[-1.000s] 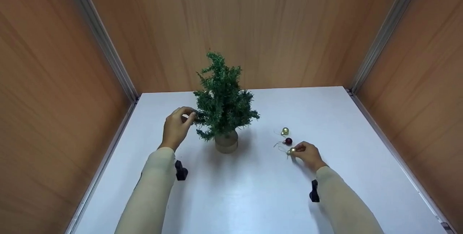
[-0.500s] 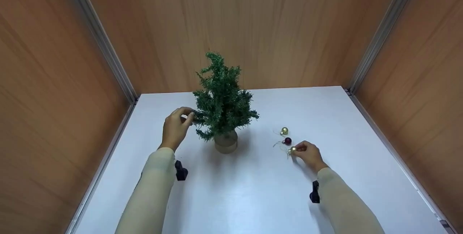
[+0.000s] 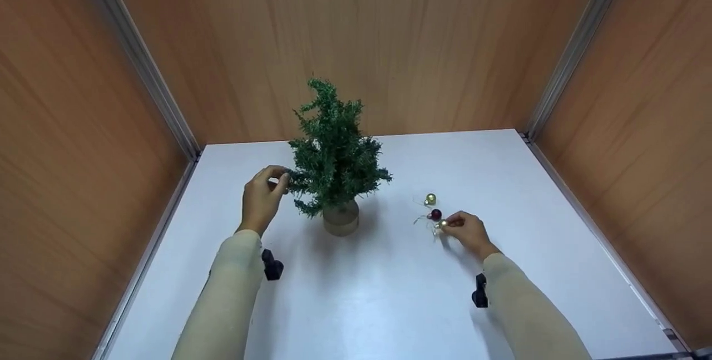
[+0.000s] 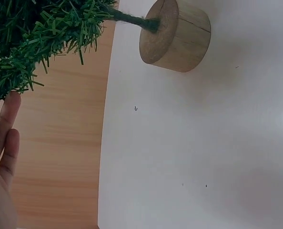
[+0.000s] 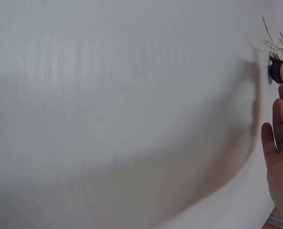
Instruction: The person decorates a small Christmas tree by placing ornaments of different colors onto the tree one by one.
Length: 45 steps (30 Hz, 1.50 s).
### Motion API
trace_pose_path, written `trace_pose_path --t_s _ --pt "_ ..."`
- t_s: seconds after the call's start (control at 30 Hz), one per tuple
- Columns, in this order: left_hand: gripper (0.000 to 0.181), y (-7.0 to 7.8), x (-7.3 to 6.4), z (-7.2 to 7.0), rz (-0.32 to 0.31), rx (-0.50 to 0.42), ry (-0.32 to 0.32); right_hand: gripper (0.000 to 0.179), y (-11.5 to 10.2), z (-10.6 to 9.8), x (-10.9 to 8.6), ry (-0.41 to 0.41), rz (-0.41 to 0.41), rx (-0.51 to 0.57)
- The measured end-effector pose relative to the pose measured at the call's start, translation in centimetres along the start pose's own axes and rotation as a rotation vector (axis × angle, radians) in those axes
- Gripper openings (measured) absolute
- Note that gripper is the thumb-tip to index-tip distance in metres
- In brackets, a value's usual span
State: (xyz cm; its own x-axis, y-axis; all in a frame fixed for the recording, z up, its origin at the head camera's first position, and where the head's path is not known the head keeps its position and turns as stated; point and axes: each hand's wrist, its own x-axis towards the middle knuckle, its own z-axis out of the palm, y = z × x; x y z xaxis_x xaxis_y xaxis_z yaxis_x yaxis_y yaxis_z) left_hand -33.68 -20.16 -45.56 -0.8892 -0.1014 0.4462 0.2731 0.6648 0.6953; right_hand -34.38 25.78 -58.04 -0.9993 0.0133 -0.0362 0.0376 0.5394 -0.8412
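Note:
A small artificial Christmas tree stands upright on a round wooden base, left of the middle of the table. At its left side my left hand pinches the tip of a low branch between thumb and fingers. My right hand pinches a gold bauble by its ball, its string loop hanging free to the left. Just behind that lies a dark red bauble, overlapped by the gold one in the right wrist view. Farther back rests another gold bauble.
The white table is walled in by wood-grain panels at the back and both sides. Grey metal strips run along the corners. A black wrist camera sits on each forearm.
My right hand has lifted the gold bauble slightly, moving it back toward the dark red one. My left hand stays at the branch. The head view has shifted a little.

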Motion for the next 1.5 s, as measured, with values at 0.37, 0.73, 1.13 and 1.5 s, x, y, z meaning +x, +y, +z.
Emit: trace_pose_path --t_s 0.37,0.73,1.13,1.5 --pt "0.02 0.0 0.3 -0.1 0.003 -0.017 0.018 0.021 -1.9 -0.4 0.5 0.0 -0.094 -0.01" --pt "0.02 -0.2 0.1 0.1 -0.004 -0.029 0.02 0.021 -2.0 -0.7 0.8 0.032 -0.103 -0.025" --pt "0.021 -0.3 0.0 0.3 -0.003 -0.057 0.025 0.026 -3.3 -1.2 1.1 0.055 -0.165 0.103" --pt "0.022 -0.2 -0.2 0.6 0.005 -0.045 0.033 0.023 -3.6 -1.5 1.0 0.085 -0.186 0.121"
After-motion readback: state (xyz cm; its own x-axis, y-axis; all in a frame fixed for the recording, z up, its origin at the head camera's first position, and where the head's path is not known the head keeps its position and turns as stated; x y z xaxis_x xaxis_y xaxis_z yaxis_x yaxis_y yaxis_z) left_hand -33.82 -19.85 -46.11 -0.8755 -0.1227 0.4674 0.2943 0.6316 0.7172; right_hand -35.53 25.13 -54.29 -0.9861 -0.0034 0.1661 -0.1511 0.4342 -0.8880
